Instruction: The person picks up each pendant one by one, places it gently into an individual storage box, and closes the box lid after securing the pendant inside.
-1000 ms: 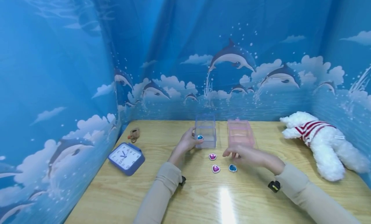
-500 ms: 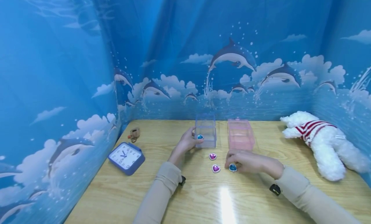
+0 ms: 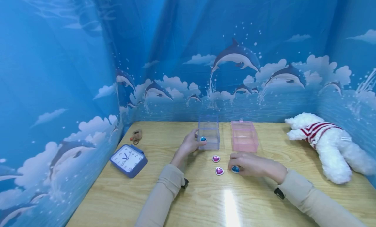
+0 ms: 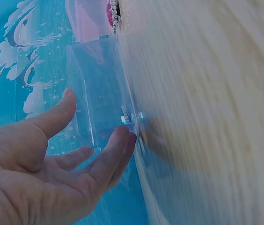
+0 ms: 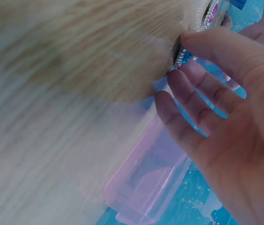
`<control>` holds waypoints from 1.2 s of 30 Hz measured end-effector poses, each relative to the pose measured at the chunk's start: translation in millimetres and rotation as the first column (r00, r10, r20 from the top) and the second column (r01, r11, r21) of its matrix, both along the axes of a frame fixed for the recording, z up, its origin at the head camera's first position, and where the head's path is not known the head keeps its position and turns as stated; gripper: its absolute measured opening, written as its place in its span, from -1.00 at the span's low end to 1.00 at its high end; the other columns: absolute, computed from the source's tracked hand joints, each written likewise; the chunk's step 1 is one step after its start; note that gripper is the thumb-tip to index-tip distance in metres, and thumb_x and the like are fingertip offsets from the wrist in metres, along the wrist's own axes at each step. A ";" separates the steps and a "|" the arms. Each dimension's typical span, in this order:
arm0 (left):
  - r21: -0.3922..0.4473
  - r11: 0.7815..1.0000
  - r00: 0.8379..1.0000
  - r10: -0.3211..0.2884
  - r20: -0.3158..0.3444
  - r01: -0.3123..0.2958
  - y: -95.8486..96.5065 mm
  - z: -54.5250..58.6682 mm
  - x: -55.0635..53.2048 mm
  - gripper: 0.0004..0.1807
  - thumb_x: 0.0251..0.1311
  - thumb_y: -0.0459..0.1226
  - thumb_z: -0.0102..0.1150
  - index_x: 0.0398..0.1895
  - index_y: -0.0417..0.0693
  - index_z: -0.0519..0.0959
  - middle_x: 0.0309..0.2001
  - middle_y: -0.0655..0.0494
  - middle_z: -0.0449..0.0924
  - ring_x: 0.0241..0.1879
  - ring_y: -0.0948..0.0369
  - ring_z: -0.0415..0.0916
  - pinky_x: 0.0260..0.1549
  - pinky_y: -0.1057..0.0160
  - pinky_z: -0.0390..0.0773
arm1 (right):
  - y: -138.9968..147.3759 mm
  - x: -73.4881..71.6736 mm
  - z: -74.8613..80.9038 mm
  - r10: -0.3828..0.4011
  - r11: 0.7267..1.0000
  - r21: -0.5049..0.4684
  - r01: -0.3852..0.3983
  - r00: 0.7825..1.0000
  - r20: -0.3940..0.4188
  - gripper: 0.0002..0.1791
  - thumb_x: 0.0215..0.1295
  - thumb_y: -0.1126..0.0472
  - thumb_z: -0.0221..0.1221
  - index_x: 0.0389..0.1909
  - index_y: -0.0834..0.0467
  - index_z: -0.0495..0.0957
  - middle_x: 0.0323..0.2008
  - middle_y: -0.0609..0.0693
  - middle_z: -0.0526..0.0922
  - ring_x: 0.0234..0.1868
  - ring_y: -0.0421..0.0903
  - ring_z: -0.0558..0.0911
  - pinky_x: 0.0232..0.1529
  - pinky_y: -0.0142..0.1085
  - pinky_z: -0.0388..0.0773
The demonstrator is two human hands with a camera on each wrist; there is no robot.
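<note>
Down from its earlier hover, the right hand (image 3: 253, 166) pinches a blue heart gem (image 3: 235, 169). The left hand (image 3: 189, 144), fingers loosely extended, touches the clear bluish box (image 3: 212, 143).

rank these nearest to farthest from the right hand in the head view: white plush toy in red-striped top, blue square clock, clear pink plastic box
1. Clear pink plastic box: just beyond the right hand.
2. White plush toy in red-striped top: off to the right.
3. Blue square clock: well over to the left.
</note>
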State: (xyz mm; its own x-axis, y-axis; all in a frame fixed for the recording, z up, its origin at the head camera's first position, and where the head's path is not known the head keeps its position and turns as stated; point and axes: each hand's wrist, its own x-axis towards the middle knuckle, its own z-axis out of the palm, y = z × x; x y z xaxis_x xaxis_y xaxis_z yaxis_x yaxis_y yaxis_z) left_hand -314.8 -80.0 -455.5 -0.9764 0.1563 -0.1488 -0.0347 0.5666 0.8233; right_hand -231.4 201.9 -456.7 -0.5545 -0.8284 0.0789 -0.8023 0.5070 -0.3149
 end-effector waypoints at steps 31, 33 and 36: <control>0.022 0.999 1.000 0.030 -0.003 -0.030 2.6 -2.6 -2.5 -0.08 0.25 -0.22 0.47 0.64 0.02 0.22 0.29 -0.20 0.55 0.15 -0.09 0.59 0.22 -0.10 0.64 | -24.7 -42.9 31.7 -0.167 0.957 -0.183 0.225 0.943 0.288 -0.63 0.34 0.34 0.29 0.17 0.22 0.64 0.09 0.17 0.67 -0.19 -0.23 0.68 -0.11 -0.39 0.71; 0.015 0.999 0.999 0.031 -0.004 -0.031 2.4 -2.6 -2.0 -0.07 0.25 -0.22 0.47 0.64 0.02 0.22 0.30 -0.21 0.55 0.14 -0.10 0.60 0.23 -0.11 0.63 | -28.5 -46.9 35.2 -0.165 0.954 -0.190 0.231 0.937 0.309 -0.60 0.36 0.35 0.28 0.20 0.26 0.61 0.11 0.21 0.67 -0.17 -0.20 0.69 -0.08 -0.37 0.71; 0.002 1.000 1.000 0.025 -0.011 -0.025 2.2 -2.7 -1.4 -0.06 0.25 -0.21 0.48 0.64 0.01 0.21 0.31 -0.23 0.54 0.10 -0.08 0.62 0.21 -0.10 0.64 | -33.0 -51.6 39.0 -0.182 0.948 -0.195 0.251 0.932 0.313 -0.58 0.36 0.34 0.27 0.23 0.28 0.59 0.15 0.23 0.67 -0.15 -0.17 0.69 -0.07 -0.36 0.71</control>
